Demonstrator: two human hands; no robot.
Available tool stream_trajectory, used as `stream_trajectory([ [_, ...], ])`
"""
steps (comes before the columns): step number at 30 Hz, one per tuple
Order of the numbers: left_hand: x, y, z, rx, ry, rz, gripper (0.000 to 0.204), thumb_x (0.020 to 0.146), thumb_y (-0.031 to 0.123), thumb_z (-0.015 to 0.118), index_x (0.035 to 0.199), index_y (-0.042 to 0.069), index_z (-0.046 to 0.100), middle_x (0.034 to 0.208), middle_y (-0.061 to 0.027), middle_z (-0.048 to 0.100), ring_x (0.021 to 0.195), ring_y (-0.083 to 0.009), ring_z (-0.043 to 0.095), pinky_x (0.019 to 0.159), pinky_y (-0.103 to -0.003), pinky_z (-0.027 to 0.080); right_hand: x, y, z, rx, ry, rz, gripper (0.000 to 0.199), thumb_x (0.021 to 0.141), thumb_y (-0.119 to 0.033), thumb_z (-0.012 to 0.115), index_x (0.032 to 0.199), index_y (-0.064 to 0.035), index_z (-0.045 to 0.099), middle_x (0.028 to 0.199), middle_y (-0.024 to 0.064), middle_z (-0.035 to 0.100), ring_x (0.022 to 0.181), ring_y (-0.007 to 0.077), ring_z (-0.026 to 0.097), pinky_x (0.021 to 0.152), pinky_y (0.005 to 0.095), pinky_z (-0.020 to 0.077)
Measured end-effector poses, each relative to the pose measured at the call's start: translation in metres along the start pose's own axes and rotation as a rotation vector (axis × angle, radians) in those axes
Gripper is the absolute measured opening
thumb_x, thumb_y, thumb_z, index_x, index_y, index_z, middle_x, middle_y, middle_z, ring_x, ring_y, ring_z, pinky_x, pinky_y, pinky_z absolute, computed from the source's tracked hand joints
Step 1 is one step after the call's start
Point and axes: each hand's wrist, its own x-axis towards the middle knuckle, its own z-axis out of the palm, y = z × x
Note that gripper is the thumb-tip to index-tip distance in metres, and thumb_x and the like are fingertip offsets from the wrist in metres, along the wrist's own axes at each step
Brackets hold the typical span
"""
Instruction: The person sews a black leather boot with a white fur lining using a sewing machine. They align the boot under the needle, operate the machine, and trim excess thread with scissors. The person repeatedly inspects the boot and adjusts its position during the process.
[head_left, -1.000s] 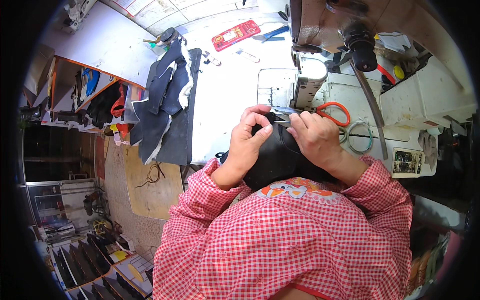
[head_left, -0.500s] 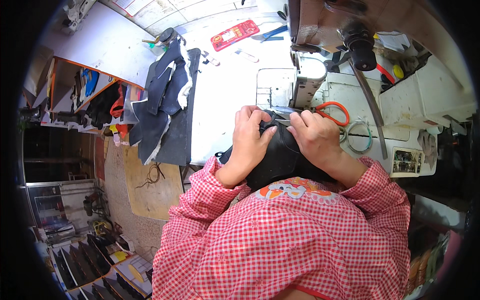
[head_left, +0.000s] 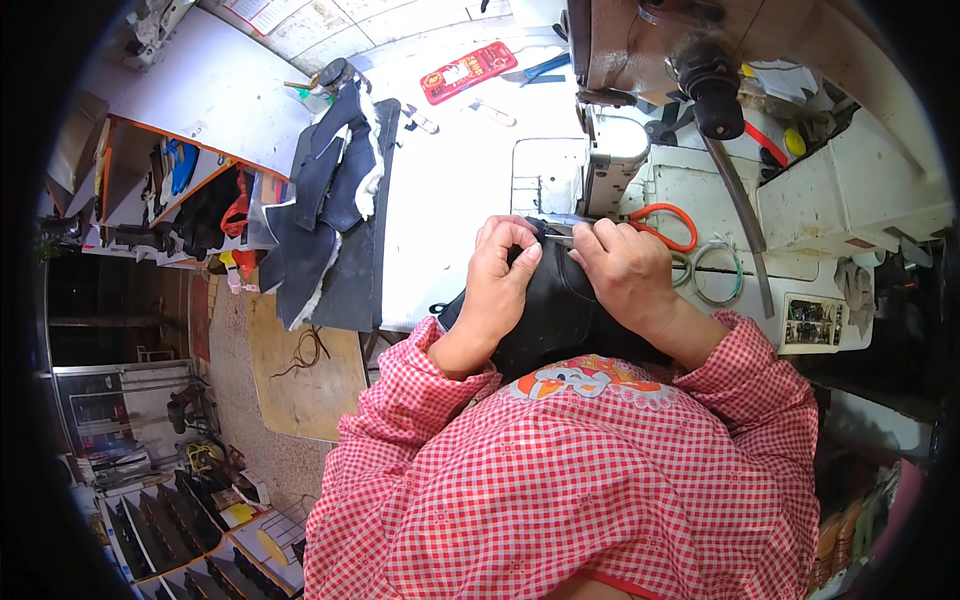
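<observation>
A black piece (head_left: 545,315), smooth with a seam line and looking like leather or thick cloth, lies close to my body at the table's near edge. My left hand (head_left: 500,278) is closed on its upper edge, thumb and fingers pinching it. Between the fingers of my right hand (head_left: 627,270) is a thin metal tool (head_left: 560,237), its tip at the same edge beside my left thumb. The tool's exact kind is too small to tell. Just beyond my hands lie scissors with orange handles (head_left: 660,207), blades partly hidden by my fingers.
A sewing machine (head_left: 615,150) stands just past my hands. Black padded pieces (head_left: 325,190) lie on a dark board (head_left: 365,285) to the left. A red phone-shaped case (head_left: 467,72) and a blue-handled tool (head_left: 545,67) lie at the back. Wire rings (head_left: 720,275) sit right.
Both hands have shifted very slightly, and the metal tool's tip has moved a little at the black piece's edge. Both grips stay the same.
</observation>
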Motion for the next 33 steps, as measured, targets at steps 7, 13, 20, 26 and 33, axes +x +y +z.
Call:
stream_trajectory([
  [7, 0.007, 0.007, 0.004, 0.357, -0.013, 0.080, 0.018, 0.075, 0.002, 0.069, 0.087, 0.003, 0.055, 0.090, -0.0138, 0.053, 0.088, -0.0317, 0.051, 0.078, -0.038, 0.043, -0.002, 0.000, 0.005, 0.073, 0.008, 0.055, 0.025, 0.076, -0.022, 0.067, 0.096, -0.0091, 0.059, 0.073, 0.0012, 0.049, 0.063, 0.0148, 0.056, 0.050, 0.0293, 0.0432],
  [13, 0.006, 0.000, 0.004, 0.265, 0.008, 0.013, 0.012, 0.077, 0.000, 0.069, 0.081, 0.001, 0.058, 0.086, -0.0081, 0.053, 0.086, -0.0213, 0.053, 0.077, -0.030, 0.043, -0.004, -0.001, 0.005, 0.092, -0.001, 0.063, 0.022, 0.076, -0.021, 0.066, 0.094, -0.0097, 0.057, 0.072, 0.0013, 0.049, 0.063, 0.0151, 0.056, 0.049, 0.0297, 0.0434],
  [20, 0.005, 0.003, -0.005, -0.242, -0.141, -0.142, 0.009, 0.079, -0.004, 0.066, 0.081, 0.002, 0.059, 0.086, -0.0003, 0.052, 0.081, -0.0119, 0.049, 0.079, -0.024, 0.039, -0.003, -0.001, 0.002, 0.058, -0.020, 0.032, 0.015, 0.080, -0.019, 0.063, 0.091, -0.0111, 0.057, 0.071, 0.0011, 0.049, 0.060, 0.0156, 0.056, 0.049, 0.0309, 0.0433],
  [26, 0.044, 0.003, -0.048, -0.389, -0.044, -0.303, 0.009, 0.090, 0.006, 0.055, 0.095, 0.003, 0.062, 0.106, -0.0064, 0.061, 0.102, -0.0149, 0.054, 0.098, -0.029, 0.034, -0.011, 0.008, -0.003, 0.451, 0.086, 0.270, 0.020, 0.081, -0.016, 0.068, 0.095, -0.0081, 0.057, 0.078, 0.0072, 0.056, 0.062, 0.0233, 0.060, 0.053, 0.0335, 0.0455],
  [33, 0.066, -0.006, -0.052, 0.066, -0.921, -0.236, 0.055, 0.076, 0.024, 0.075, 0.122, 0.001, 0.054, 0.126, -0.0169, 0.055, 0.117, -0.0245, 0.050, 0.099, -0.035, 0.037, -0.008, 0.032, -0.010, 1.464, -0.520, 0.938, 0.016, 0.096, -0.021, 0.054, 0.098, -0.0052, 0.056, 0.078, -0.0017, 0.058, 0.055, 0.0015, 0.043, 0.046, 0.0191, 0.0341],
])
